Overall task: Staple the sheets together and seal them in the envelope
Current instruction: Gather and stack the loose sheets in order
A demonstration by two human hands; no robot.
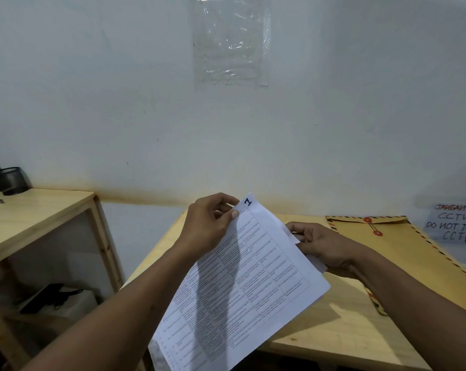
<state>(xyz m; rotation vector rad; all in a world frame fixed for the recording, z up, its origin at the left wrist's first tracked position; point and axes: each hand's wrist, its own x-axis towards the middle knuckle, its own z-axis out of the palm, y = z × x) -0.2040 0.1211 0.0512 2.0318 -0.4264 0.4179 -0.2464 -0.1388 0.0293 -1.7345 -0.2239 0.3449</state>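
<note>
I hold a stack of white printed sheets (253,279) tilted in the air over the small wooden table (341,341). The top sheet carries a table of text and a handwritten "1" at its upper corner. My left hand (210,226) pinches that upper corner from the left. My right hand (320,247) grips the right edge, where the corners of the lower sheets stick out. A brown envelope (403,261) with a striped border and a red string clasp lies flat on the table, right of my right hand. No stapler is in sight.
A taller wooden shelf unit (39,218) stands at the left, with black mesh holders (12,180) on top and dark items inside. A handwritten CCTV notice (454,226) leans at the far right. A clear plastic sleeve (230,41) hangs on the white wall.
</note>
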